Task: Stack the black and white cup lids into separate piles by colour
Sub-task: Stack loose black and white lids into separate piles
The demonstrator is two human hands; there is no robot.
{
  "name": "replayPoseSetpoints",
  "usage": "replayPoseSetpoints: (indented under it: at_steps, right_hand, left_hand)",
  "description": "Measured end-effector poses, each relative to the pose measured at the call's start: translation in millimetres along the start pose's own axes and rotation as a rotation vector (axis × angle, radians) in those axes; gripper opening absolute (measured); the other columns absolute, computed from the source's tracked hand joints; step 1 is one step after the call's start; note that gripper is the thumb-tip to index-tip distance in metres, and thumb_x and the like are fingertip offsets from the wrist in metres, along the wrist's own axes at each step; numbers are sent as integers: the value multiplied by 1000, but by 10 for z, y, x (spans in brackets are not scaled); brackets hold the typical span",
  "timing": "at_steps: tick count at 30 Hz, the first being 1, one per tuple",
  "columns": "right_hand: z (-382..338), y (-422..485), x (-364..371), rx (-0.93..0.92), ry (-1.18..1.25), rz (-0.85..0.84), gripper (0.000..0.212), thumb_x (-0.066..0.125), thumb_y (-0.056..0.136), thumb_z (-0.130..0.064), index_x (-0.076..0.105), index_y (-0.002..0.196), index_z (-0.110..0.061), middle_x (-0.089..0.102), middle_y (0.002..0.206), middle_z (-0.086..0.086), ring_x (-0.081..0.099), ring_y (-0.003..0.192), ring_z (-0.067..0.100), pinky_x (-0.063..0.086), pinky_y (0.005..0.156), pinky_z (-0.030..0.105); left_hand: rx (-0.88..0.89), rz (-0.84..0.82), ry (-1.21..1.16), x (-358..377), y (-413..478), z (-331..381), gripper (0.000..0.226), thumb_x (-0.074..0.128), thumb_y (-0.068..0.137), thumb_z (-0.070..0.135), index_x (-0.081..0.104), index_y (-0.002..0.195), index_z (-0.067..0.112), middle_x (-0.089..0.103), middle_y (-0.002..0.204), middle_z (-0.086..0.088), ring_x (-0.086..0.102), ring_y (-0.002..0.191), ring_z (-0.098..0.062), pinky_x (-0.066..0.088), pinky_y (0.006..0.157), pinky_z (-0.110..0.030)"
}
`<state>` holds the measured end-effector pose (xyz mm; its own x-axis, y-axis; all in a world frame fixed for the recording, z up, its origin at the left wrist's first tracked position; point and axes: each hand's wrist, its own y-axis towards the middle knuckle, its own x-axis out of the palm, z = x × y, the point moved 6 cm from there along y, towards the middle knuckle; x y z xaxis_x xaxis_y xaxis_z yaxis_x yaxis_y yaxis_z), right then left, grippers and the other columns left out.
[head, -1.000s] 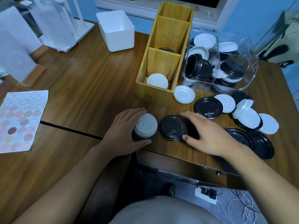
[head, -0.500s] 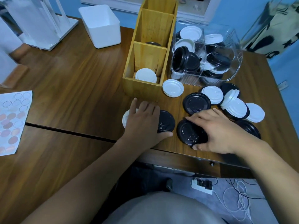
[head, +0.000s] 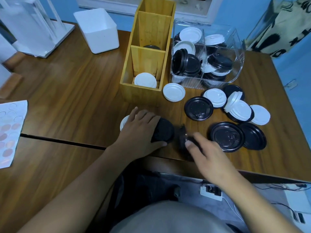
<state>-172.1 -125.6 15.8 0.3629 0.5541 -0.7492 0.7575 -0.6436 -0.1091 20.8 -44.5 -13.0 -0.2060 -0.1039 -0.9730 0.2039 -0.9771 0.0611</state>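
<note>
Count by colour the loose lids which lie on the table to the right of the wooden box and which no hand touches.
White lids: 5
Black lids: 5, one of them mostly covered
Total: 10

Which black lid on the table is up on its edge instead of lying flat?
The black lid pinched in the right hand, just right of the left hand. Every other loose black lid lies flat.
</note>
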Motion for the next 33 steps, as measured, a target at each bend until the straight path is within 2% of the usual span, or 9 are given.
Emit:
replayPoseSetpoints:
  at_steps: [4,10,13,16,20,22,24,27,33]
  right_hand:
    - [175,14,77,430,598,94,40,33,109,-29,62,91,-8,69,80,29,66,56,24,56,59,43]
    - [338,-113,170,600,774,82,38,35,108,-15,66,97,4,73,88,22,60,50,28,51,40,32]
    - [338,-172,127,484,558,-37,25,46,104,-13,69,97,-6,72,84,15,61,52,26,52,46,34]
    - [220,-77,-115,76,21,-40,9,66,94,-23,69,97,-30,68,78,-10,63,59,13,54,58,27]
    - [60,171,-302,-380,-478,-141,58,73,83,-26,52,137,-35,50,137,-18,48,122,10,47,99,33]
    - [23,355,-291,-413,-573,-284,78,71,81,-22,37,150,-37,25,161,-15,24,146,15,32,113,37]
    - [0,518,-220,-391,-665,-420,83,66,85,-23,23,154,-42,11,165,-17,7,152,12,22,120,38]
    - [-25,674,-120,-348,-733,-483,82,66,89,-34,18,155,-42,23,159,-17,21,143,13,31,112,39]
    - [-12,702,-269,-201,-732,-292,86,59,72,-79,44,143,-32,49,120,-8,48,114,16,43,97,34]
  left_hand:
    - [-3,12,-26,36,-9,6,82,57,82,76,50,143,21,55,142,3,42,138,-22,14,125,-52]
    - [16,-29,-38,12,-12,-66,83,56,82,73,44,149,26,48,149,5,32,145,-21,11,125,-55]
    - [20,-53,-43,12,-8,-118,82,57,82,72,42,151,30,46,148,7,30,145,-21,9,125,-54]
    - [46,-92,-101,12,4,-148,83,64,82,64,38,153,29,45,150,9,30,145,-16,4,127,-45]
    - [70,-89,-147,-29,-4,-181,92,67,78,68,35,154,27,46,152,9,30,147,-12,3,128,-41]
    - [52,-66,-110,-34,-21,-204,99,65,75,77,35,154,25,46,152,7,31,147,-14,3,128,-42]
    - [36,-67,-84,-11,-32,-213,102,63,74,81,34,154,26,48,152,6,33,147,-15,3,128,-42]
    - [11,-57,-95,16,-41,-226,102,61,72,85,35,153,29,52,148,8,38,144,-13,2,128,-37]
    - [3,87,-85,48,-79,-217,101,59,66,91,52,142,25,66,130,9,54,128,-12,18,124,-36]
